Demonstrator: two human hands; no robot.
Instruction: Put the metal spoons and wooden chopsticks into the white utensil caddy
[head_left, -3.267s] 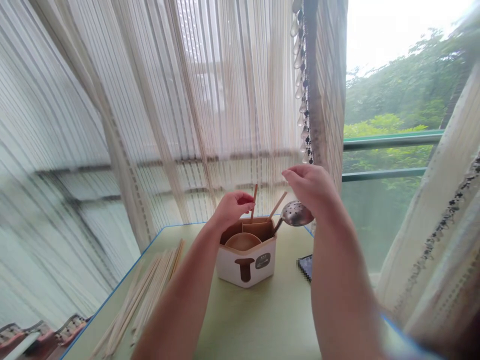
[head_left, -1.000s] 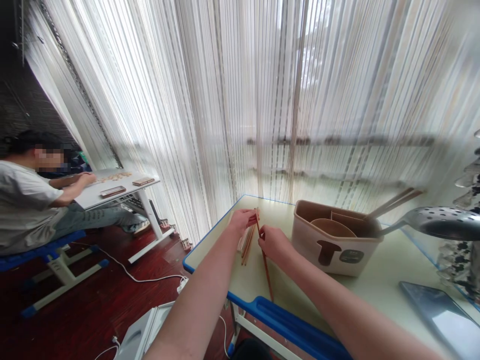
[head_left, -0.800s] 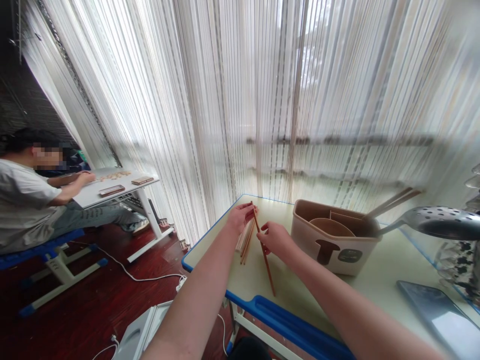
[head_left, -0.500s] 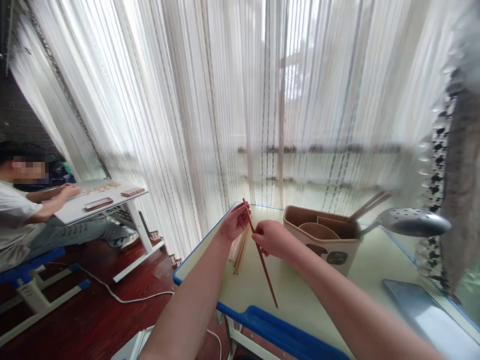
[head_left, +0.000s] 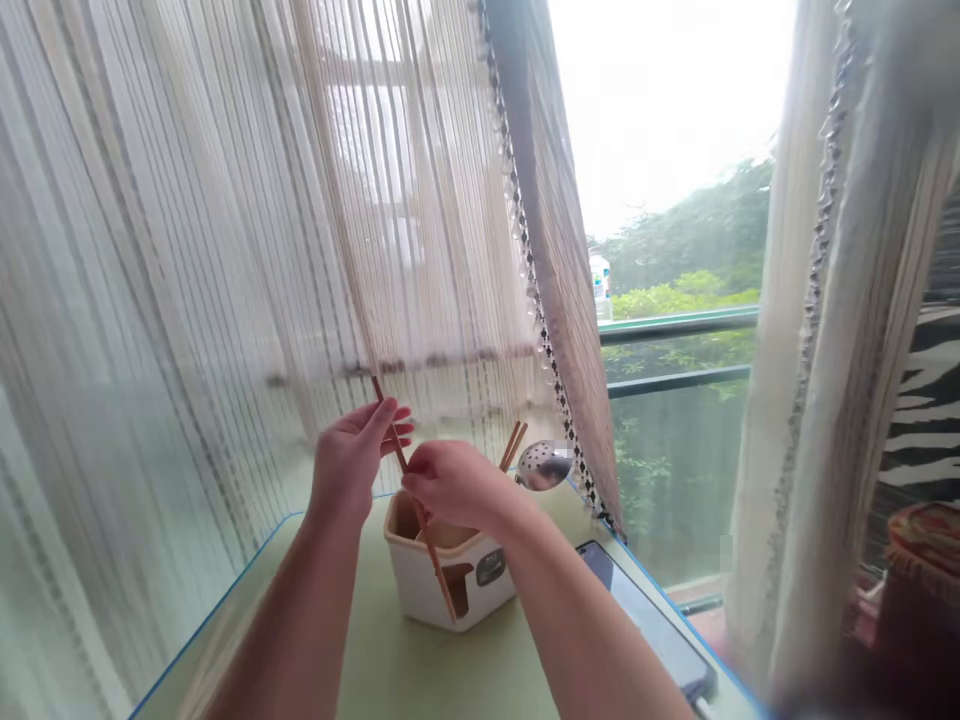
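Note:
Thin brown chopsticks (head_left: 438, 570) slant down in front of the utensil holder; whether one or two are there I cannot tell. My left hand (head_left: 349, 460) grips their upper part between thumb and fingers, with some fingertips stretched past them. Lower down, my right hand (head_left: 454, 485) pinches them around the middle. Behind both hands stands the white and brown utensil holder (head_left: 416, 590), with dividers inside. Two more chopsticks (head_left: 513, 445) and a perforated metal skimmer (head_left: 543, 466) stick out of its far right side, their lower ends hidden.
A phone or tablet (head_left: 649, 625) lies on the right of the pale table (head_left: 390, 670), with a cable at its near end. Faint blurred sticks (head_left: 232, 635) show beside my left forearm. Sheer curtains (head_left: 187, 300) hang behind, and a window (head_left: 675, 250) with a railing is at right.
My view has swung right, taking the neighbouring person out of sight. Both hands, still on the chopsticks, have moved from left of the utensil holder to in front of it.

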